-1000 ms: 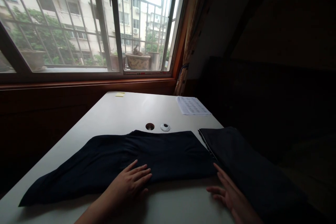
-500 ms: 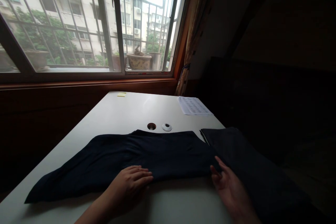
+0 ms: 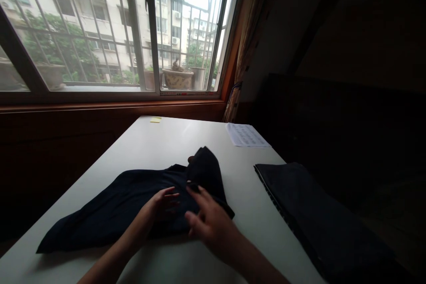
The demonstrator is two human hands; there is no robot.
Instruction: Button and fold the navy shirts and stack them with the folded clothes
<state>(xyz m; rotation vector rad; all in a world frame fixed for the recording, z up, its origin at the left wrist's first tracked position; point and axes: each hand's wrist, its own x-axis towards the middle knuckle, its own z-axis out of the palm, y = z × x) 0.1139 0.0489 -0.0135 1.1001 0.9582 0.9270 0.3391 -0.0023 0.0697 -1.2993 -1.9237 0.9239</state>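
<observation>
A dark navy garment (image 3: 109, 208) lies spread across the white table (image 3: 159, 142). My left hand (image 3: 162, 204) rests flat on its middle, fingers apart, pressing the cloth down. My right hand (image 3: 208, 222) is just right of it and grips the garment's right end. That end is lifted and folded over toward the left, standing up in a hump (image 3: 204, 168). Both forearms come in from the bottom edge.
A second dark folded cloth (image 3: 306, 208) lies along the table's right edge. A printed paper sheet (image 3: 246, 135) sits at the far right corner and a yellow sticky note (image 3: 155, 120) at the far edge. A barred window (image 3: 116, 31) and a curtain (image 3: 244, 44) stand behind.
My right hand took the garment's right end and swept it left over the middle. The cloth now covers the table's cable hole and cap. My left hand shifted slightly left, still on the cloth.
</observation>
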